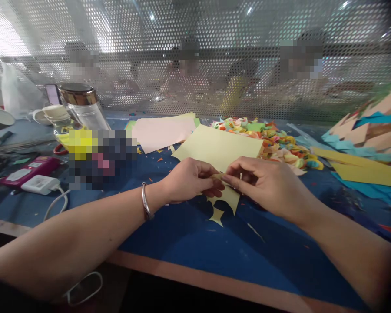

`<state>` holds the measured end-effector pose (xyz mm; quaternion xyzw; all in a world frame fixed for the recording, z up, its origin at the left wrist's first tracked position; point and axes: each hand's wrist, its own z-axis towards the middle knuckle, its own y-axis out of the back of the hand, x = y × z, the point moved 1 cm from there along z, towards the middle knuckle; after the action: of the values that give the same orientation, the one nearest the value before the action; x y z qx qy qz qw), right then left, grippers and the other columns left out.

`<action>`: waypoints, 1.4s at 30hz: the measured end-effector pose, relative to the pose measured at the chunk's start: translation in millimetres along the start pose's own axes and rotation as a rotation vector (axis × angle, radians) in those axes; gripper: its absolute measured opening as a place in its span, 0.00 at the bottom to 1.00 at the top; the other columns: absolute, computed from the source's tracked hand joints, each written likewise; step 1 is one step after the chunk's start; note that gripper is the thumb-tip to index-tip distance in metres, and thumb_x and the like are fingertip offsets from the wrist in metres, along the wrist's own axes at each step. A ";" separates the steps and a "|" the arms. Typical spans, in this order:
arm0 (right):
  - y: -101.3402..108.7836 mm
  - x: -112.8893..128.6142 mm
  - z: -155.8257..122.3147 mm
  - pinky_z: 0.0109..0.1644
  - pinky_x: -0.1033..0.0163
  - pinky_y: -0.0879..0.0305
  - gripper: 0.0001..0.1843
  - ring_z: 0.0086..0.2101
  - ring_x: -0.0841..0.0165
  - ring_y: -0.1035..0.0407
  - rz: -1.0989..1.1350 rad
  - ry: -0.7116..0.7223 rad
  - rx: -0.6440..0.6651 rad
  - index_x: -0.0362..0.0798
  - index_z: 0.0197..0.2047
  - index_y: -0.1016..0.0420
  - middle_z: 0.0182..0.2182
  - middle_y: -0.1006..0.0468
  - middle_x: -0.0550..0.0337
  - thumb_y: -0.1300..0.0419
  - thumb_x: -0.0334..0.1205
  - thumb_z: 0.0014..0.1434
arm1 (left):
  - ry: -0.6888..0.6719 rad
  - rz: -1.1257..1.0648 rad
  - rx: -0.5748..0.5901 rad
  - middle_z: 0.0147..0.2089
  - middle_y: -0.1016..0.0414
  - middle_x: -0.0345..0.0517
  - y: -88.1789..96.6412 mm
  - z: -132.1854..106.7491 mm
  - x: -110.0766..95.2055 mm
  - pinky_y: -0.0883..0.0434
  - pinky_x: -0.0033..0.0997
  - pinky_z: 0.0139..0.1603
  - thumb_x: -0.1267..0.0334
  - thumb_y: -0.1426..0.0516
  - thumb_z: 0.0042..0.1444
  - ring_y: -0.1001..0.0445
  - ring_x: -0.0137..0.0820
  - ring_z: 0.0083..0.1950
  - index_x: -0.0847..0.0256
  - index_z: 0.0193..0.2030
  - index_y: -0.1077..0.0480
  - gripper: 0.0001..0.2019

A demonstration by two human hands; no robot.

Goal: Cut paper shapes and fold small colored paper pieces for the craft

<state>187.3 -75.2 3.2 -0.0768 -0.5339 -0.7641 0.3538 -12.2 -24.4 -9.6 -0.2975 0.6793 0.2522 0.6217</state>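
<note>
My left hand (pixel 195 180), with a silver bangle on its wrist, and my right hand (pixel 270 184) meet over the blue tabletop. Their fingertips pinch a small piece of pale yellow paper (pixel 219 176), partly hidden by the fingers. Just beyond them lies a large pale yellow sheet (pixel 218 143). Below the fingers a yellow offcut with curved edges (pixel 217 216) rests on the table. A thin, shiny, slender object (pixel 256 232) lies nearer to me, below my right hand; its kind is unclear.
Behind the sheets is a heap of colourful paper pieces (pixel 276 139), with stacked folded paper (pixel 374 134) at right. Pink paper (pixel 164 132), a glass bottle (pixel 84 108), a magenta device (pixel 32 171) and a white adapter (pixel 41 184) are at left. A perforated metal screen (pixel 202 26) stands behind.
</note>
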 end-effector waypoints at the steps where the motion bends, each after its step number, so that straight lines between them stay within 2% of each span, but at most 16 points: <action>1: 0.2 0.7 0.2 0.25 0.66 0.39 0.19 0.21 0.73 0.34 0.010 -0.009 0.006 0.50 0.34 0.22 0.23 0.23 0.63 0.38 0.55 0.68 | -0.010 0.003 0.002 0.31 0.18 0.44 0.1 0.1 0.2 0.21 0.27 0.41 0.64 0.31 0.57 0.17 0.26 0.35 0.67 0.33 0.22 0.08; 6: 2.0 3.5 1.2 0.24 0.66 0.40 0.26 0.21 0.72 0.35 0.041 -0.016 0.059 0.49 0.32 0.23 0.23 0.24 0.62 0.43 0.63 0.69 | -0.062 0.014 -0.010 0.33 0.18 0.44 -0.8 -0.8 -0.3 0.21 0.28 0.42 0.64 0.34 0.61 0.17 0.27 0.37 0.66 0.37 0.24 0.07; 11: 2.1 0.6 -0.4 0.25 0.64 0.41 0.26 0.22 0.71 0.36 0.026 -0.026 0.068 0.49 0.33 0.23 0.23 0.25 0.62 0.43 0.62 0.70 | -0.118 -0.025 -0.057 0.33 0.19 0.41 -3.4 -2.4 -4.4 0.21 0.28 0.41 0.65 0.33 0.60 0.17 0.26 0.36 0.63 0.38 0.30 0.09; 17: 4.2 3.4 -1.1 0.25 0.64 0.41 0.25 0.20 0.71 0.36 0.075 -0.050 0.062 0.50 0.32 0.24 0.19 0.28 0.63 0.43 0.62 0.70 | -0.110 -0.046 -0.053 0.32 0.18 0.40 -5.1 -3.2 -8.8 0.22 0.25 0.39 0.69 0.37 0.63 0.16 0.26 0.35 0.61 0.40 0.33 0.08; 21: 4.3 4.3 0.3 0.25 0.63 0.41 0.28 0.20 0.70 0.35 0.074 -0.050 0.062 0.50 0.31 0.25 0.19 0.28 0.62 0.43 0.65 0.69 | -0.067 0.036 -0.074 0.32 0.17 0.43 -0.9 -3.4 -9.9 0.20 0.28 0.40 0.68 0.35 0.62 0.16 0.27 0.34 0.63 0.38 0.30 0.07; 24: 2.7 2.1 0.4 0.24 0.64 0.40 0.29 0.20 0.70 0.34 0.103 -0.077 0.098 0.50 0.31 0.26 0.20 0.27 0.62 0.43 0.67 0.67 | -0.058 0.068 -0.033 0.34 0.17 0.47 3.0 -3.5 -10.1 0.20 0.29 0.41 0.65 0.35 0.61 0.16 0.28 0.36 0.65 0.36 0.28 0.07; 28: 0.5 0.6 -0.5 0.24 0.64 0.39 0.30 0.20 0.70 0.32 0.160 -0.115 0.151 0.50 0.32 0.26 0.19 0.28 0.63 0.43 0.70 0.66 | -0.032 0.143 0.013 0.31 0.18 0.44 3.6 -3.7 -8.7 0.20 0.28 0.41 0.65 0.33 0.58 0.17 0.26 0.34 0.65 0.35 0.27 0.07; 32: 0.4 4.4 -0.7 0.24 0.64 0.40 0.31 0.20 0.70 0.34 0.168 -0.110 0.152 0.50 0.31 0.25 0.19 0.29 0.63 0.43 0.70 0.66 | -0.074 0.317 -0.028 0.32 0.18 0.44 0.1 -4.6 -8.7 0.24 0.24 0.35 0.67 0.37 0.59 0.18 0.25 0.33 0.63 0.32 0.29 0.06; 35: 0.7 8.1 -0.9 0.25 0.64 0.41 0.28 0.21 0.70 0.37 0.184 -0.079 0.128 0.50 0.31 0.26 0.20 0.29 0.63 0.42 0.66 0.67 | -0.134 0.370 -0.076 0.30 0.20 0.42 -3.1 -5.2 -9.5 0.28 0.23 0.31 0.67 0.38 0.56 0.19 0.26 0.31 0.61 0.31 0.32 0.06; 38: 0.8 9.8 -1.5 0.25 0.64 0.42 0.20 0.22 0.71 0.39 0.175 -0.059 0.101 0.50 0.31 0.26 0.21 0.30 0.63 0.39 0.56 0.67 | -0.191 0.404 -0.112 0.27 0.23 0.39 -6.6 -6.0 -10.9 0.32 0.23 0.27 0.66 0.39 0.54 0.21 0.26 0.29 0.59 0.29 0.35 0.07; 42: 0.6 10.4 -1.6 0.25 0.64 0.43 0.10 0.23 0.70 0.39 0.129 -0.058 0.089 0.51 0.30 0.28 0.21 0.30 0.64 0.39 0.44 0.61 | -0.227 0.490 -0.151 0.23 0.30 0.35 -11.2 -8.2 -14.5 0.37 0.24 0.26 0.65 0.40 0.52 0.26 0.24 0.26 0.57 0.26 0.39 0.10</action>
<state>180.4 -81.5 8.2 -0.1173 -0.5712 -0.7128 0.3898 -9.1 -36.7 5.9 -0.1396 0.6362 0.4766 0.5905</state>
